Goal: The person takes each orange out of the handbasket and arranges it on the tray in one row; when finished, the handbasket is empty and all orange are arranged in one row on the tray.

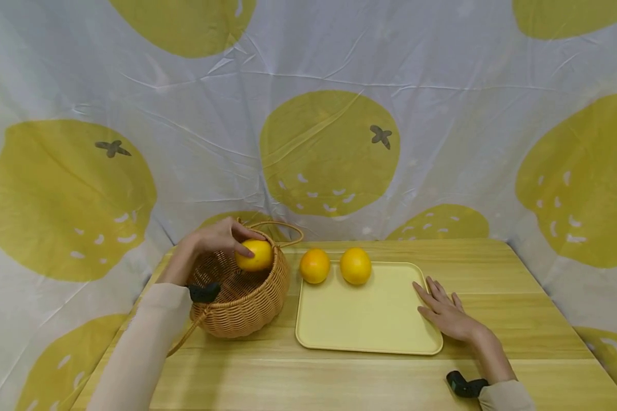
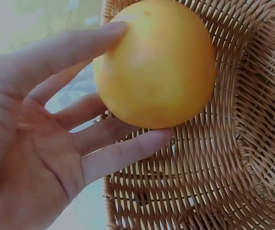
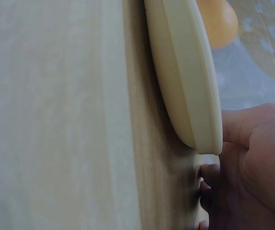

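In the head view my left hand (image 1: 221,237) grips an orange (image 1: 257,255) inside the mouth of a wicker basket (image 1: 257,311), near its right rim. The left wrist view shows the thumb on one side of this orange (image 2: 156,67) and the other fingers around its far side and underneath. My right hand (image 1: 449,314) lies at the right edge of a pale yellow tray (image 1: 365,319), fingers spread and thumb over the rim. Two more oranges sit at the tray's back left: one (image 1: 315,266) by the corner, the other (image 1: 356,266) just right of it.
The basket's looped handles stick out, one at the back (image 1: 288,225) and one at the front left (image 1: 185,337). Everything stands on a wooden table (image 1: 339,382). A fruit-print cloth (image 1: 442,142) hangs behind and at both sides.
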`<act>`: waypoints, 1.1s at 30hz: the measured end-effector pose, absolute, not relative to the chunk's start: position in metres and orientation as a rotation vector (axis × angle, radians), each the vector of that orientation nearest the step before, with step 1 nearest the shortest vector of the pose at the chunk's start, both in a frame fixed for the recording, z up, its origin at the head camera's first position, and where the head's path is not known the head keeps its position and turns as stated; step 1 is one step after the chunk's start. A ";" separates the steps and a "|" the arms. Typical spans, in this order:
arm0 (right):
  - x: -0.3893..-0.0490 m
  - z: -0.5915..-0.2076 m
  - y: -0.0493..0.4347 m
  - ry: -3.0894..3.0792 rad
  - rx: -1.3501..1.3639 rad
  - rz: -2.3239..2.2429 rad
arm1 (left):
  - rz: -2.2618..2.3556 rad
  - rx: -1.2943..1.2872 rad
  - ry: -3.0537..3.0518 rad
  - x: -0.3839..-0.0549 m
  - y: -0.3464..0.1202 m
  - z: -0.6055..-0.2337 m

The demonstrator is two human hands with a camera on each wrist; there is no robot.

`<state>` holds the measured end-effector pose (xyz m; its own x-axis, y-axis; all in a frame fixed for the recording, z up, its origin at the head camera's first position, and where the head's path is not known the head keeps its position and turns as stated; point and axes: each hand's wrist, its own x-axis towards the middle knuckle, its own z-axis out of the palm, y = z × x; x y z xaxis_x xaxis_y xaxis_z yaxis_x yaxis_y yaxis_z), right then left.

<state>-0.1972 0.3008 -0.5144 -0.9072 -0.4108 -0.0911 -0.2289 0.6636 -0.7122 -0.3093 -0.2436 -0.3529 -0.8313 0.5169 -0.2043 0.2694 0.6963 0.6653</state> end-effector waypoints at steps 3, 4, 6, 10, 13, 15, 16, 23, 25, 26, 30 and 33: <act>-0.197 -0.515 0.301 2.633 -0.505 -1.081 | 0.943 0.601 2.529 -0.303 -0.245 -0.347; -0.197 -0.515 0.301 2.630 -0.498 -1.077 | 0.949 0.592 2.537 -0.301 -0.246 -0.346; -0.198 -0.516 0.301 2.626 -0.489 -1.074 | 0.952 0.573 2.557 -0.296 -0.248 -0.343; -0.198 -0.517 0.302 2.621 -0.493 -1.077 | 1.004 0.502 2.557 -0.284 -0.250 -0.338; -0.198 -0.518 0.302 2.623 -0.499 -1.077 | 1.089 0.431 2.555 -0.274 -0.251 -0.333; -0.198 -0.519 0.303 2.623 -0.502 -1.081 | 1.126 0.385 2.577 -0.269 -0.249 -0.329; -0.198 -0.519 0.303 2.622 -0.504 -1.083 | 1.147 0.365 2.585 -0.266 -0.248 -0.327; -0.197 -0.517 0.303 2.622 -0.485 -1.080 | 1.308 0.354 2.697 -0.246 -0.211 -0.317; -0.197 -0.517 0.303 2.634 -0.488 -1.070 | 1.432 0.358 2.721 -0.241 -0.193 -0.320; -0.197 -0.517 0.303 2.639 -0.492 -1.067 | 1.498 0.349 2.731 -0.238 -0.183 -0.322; -0.198 -0.516 0.301 2.654 -0.501 -1.055 | 1.710 0.327 2.756 -0.228 -0.138 -0.335; -0.197 -0.516 0.301 2.655 -0.504 -1.055 | 1.818 0.355 2.762 -0.225 -0.100 -0.351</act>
<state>-0.1974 0.3010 -0.5161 -0.9117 -0.4001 -0.0935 -0.2268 0.6798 -0.6975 -0.2246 -0.1004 -0.3510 -0.9605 0.0757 0.2678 0.2759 0.3845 0.8809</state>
